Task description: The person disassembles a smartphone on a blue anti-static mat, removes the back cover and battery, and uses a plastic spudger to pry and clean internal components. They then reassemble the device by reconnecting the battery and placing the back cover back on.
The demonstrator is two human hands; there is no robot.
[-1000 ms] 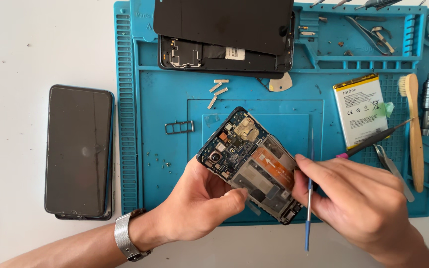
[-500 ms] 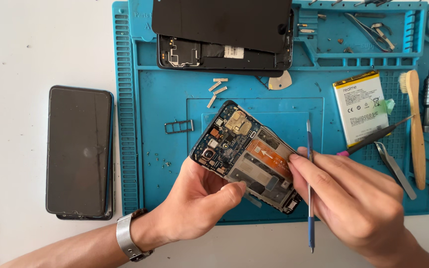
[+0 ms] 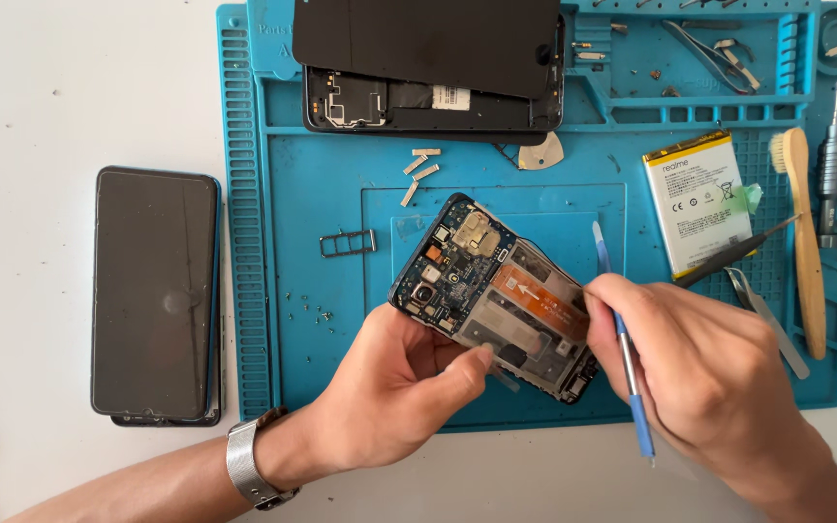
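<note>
left hand gripping opened black phone body with exposed circuit board above blue silicone repair mat | right hand fingers pinching thin blue plastic pry tool against phone's edge

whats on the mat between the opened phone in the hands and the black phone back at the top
In the head view, four small tan strips and a pale triangular pick lie between the opened phone and the black back.
</note>
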